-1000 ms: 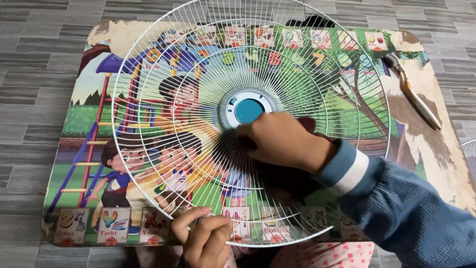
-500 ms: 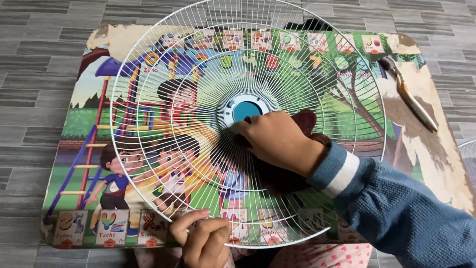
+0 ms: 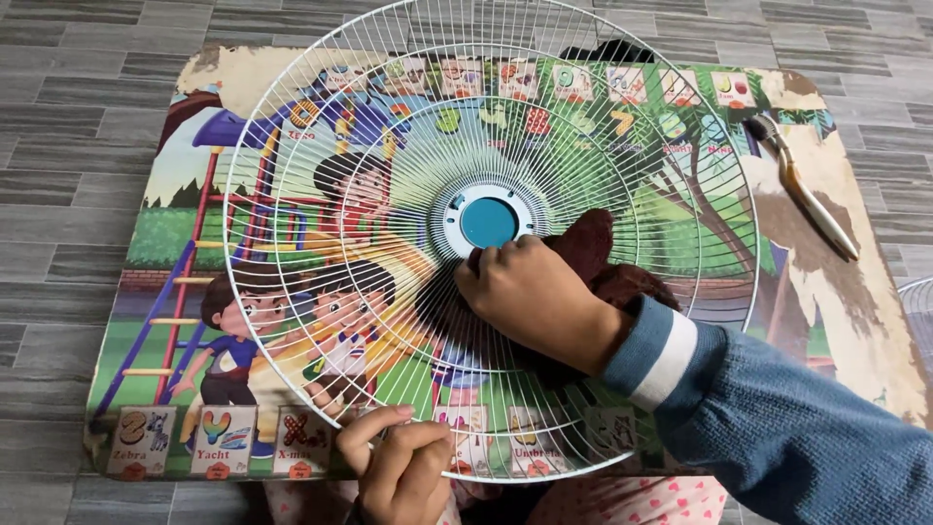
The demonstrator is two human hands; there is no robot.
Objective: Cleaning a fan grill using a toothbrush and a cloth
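Note:
A round white wire fan guard (image 3: pixel 321 175) with a blue centre cap (image 3: pixel 488 222) lies tilted over a colourful cartoon picture board (image 3: pixel 175 292). My right hand (image 3: pixel 535 297), in a blue sleeve with a white cuff, presses a dark brown cloth (image 3: pixel 588 248) against the wires just below and right of the centre cap. My left hand (image 3: pixel 403 462) grips the guard's outer rim at the near edge, fingers curled around the wire.
A brush with a pale handle (image 3: pixel 802 185) lies on the worn right part of the board. Grey tiled floor (image 3: pixel 68 156) surrounds the board. Part of another wire guard (image 3: pixel 918 321) shows at the right edge. Pink patterned fabric (image 3: pixel 641 501) sits at the bottom.
My right hand with the cloth has shifted slightly along the wires near the centre cap. The left hand keeps its hold on the rim.

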